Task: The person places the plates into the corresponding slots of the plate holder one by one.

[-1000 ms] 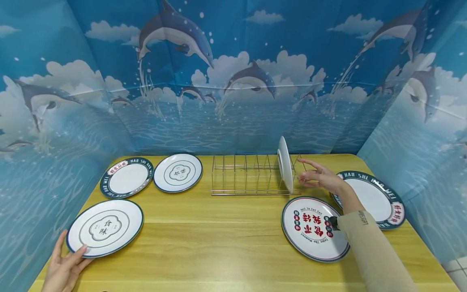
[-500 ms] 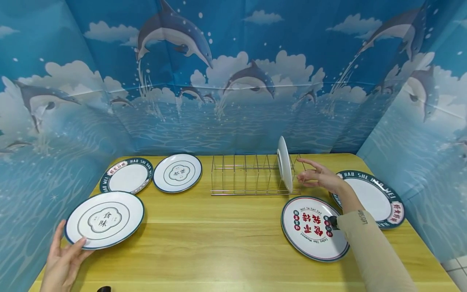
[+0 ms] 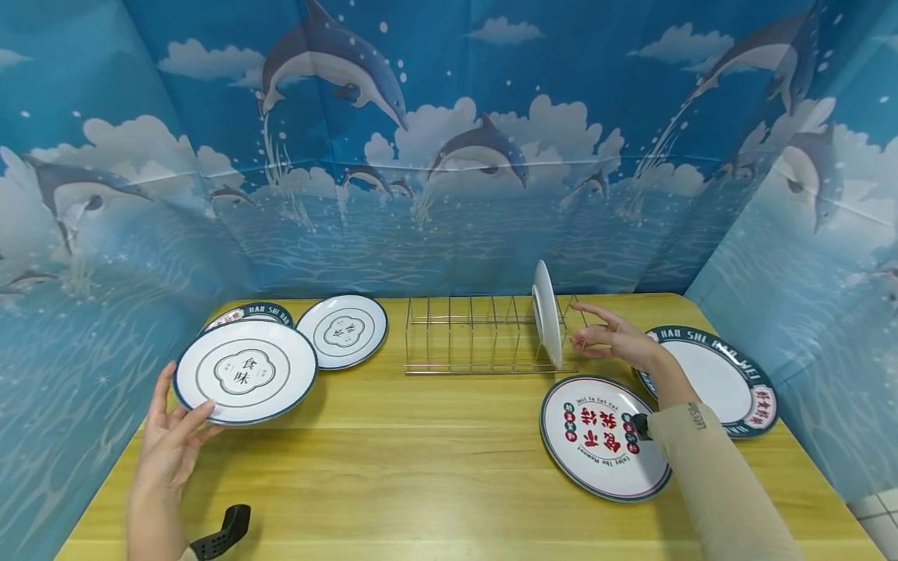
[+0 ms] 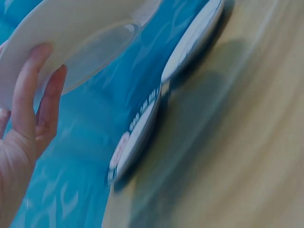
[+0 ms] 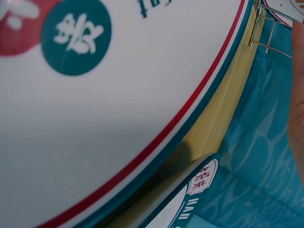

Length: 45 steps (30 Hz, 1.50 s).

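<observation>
Nearby, at nine o'clock, the left hand pinches the rim of a white plate, lifted above the bench. A red-lettered plate lies at three. Beyond, at two, the right hand extends relaxed fingers at the end of the wire rack, contact unclear; a standing plate occupies it at one.

Left grip raised white plate, hiding more of green-rimmed plate.

It looks like a small booth around a yellow table. Blue dolphin cloths hang like walls, and pale floor tiles show at the right. The plates and wire rack are kitchen things, but the room is hard to name.
</observation>
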### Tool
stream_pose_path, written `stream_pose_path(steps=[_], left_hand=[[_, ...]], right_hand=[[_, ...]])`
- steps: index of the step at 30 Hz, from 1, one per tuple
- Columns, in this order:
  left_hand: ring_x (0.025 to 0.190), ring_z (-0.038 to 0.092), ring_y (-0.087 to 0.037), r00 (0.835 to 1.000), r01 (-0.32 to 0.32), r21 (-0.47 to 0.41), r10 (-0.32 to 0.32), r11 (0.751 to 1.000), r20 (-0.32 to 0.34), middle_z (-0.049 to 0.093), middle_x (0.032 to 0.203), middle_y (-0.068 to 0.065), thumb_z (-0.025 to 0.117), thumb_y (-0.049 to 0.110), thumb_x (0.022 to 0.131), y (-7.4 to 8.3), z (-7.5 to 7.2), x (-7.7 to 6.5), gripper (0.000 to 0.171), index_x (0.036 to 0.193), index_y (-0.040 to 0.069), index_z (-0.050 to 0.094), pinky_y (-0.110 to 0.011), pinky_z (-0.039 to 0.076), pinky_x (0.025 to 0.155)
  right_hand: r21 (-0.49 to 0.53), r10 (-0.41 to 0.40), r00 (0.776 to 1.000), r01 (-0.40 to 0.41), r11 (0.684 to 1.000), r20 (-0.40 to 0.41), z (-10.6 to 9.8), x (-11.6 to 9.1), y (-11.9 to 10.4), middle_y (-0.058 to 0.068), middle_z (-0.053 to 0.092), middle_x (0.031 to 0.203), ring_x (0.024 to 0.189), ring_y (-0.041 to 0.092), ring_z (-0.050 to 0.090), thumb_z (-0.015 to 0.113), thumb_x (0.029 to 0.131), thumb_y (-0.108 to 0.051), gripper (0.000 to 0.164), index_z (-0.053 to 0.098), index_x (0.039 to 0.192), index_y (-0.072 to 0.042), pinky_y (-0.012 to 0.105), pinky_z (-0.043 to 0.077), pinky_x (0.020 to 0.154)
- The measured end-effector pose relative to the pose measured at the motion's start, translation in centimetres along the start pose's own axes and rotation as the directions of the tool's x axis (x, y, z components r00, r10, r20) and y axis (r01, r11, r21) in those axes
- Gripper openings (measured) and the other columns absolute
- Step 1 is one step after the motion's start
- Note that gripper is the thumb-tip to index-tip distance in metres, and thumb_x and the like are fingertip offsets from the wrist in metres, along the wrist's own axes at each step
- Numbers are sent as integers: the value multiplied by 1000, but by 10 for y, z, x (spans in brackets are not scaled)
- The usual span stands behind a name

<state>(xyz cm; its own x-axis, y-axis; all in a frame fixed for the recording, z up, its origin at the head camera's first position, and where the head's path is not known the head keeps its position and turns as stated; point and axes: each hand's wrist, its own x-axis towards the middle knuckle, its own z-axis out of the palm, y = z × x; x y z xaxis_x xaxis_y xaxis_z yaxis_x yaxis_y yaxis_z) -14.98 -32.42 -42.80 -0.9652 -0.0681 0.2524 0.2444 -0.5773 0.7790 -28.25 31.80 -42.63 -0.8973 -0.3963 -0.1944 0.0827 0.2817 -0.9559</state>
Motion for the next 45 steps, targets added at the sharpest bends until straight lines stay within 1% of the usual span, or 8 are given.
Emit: stream_pose_path(steps=[4,11,17,22,28,35,39,45], left_hand=[[82,66,-20,1000,19,61,-20,998,23,54,115,-8,38,-22,86,-6,19,16,79,146,25,18,-29,58,61],[85,65,-16,994,83,170,-95,982,60,45,124,-5,43,-18,87,-18,58,42,80,146,29,17,-29,58,64],[82,65,-14,987,133,214,-148,968,59,43,125,-7,50,-14,86,-33,94,62,81,145,31,18,-27,58,62],[81,64,-15,980,154,219,-178,964,92,39,127,-11,51,-13,86,-46,120,75,81,145,31,17,-28,58,61],[85,62,-17,966,188,252,-225,949,125,39,126,-13,56,-8,85,-62,148,87,82,144,36,19,-31,58,62],[91,60,-19,957,193,322,-251,927,149,39,126,-15,60,-4,84,-81,176,100,82,143,38,21,-30,58,63],[93,60,-21,953,189,325,-253,927,167,42,123,-17,62,-4,83,-92,193,106,83,144,35,21,-37,58,69],[86,62,-20,944,187,342,-265,921,197,46,108,-14,64,-3,82,-106,218,113,83,144,33,23,-48,55,73]], right_hand=[[5,0,1000,0,1000,1,0,1,1,20,59,112,102,23,59,52,94,-23,67,12,148,-16,39,49,91],[17,-3,1000,3,1000,10,0,1,2,19,59,111,101,22,59,52,94,-21,67,12,148,-15,38,50,90],[17,7,1000,-7,1000,5,-1,1,3,18,60,110,101,21,60,52,94,-20,67,11,148,-15,38,50,90],[16,7,1000,-7,1000,5,0,1,2,18,60,110,102,24,59,52,94,-21,68,11,148,-15,40,49,91],[16,8,1000,-8,1000,2,0,1,1,17,60,110,103,24,58,52,94,-21,68,11,148,-15,38,49,91],[13,10,1000,-10,1000,2,0,1,0,21,58,113,103,22,59,52,94,-20,68,11,148,-16,39,49,92],[12,9,1000,-9,1000,3,0,1,1,17,60,110,104,23,58,52,94,-19,68,11,148,-16,40,49,92],[14,2,1000,-2,1000,5,0,1,1,16,61,109,105,25,58,52,94,-18,67,12,148,-16,40,48,92]])
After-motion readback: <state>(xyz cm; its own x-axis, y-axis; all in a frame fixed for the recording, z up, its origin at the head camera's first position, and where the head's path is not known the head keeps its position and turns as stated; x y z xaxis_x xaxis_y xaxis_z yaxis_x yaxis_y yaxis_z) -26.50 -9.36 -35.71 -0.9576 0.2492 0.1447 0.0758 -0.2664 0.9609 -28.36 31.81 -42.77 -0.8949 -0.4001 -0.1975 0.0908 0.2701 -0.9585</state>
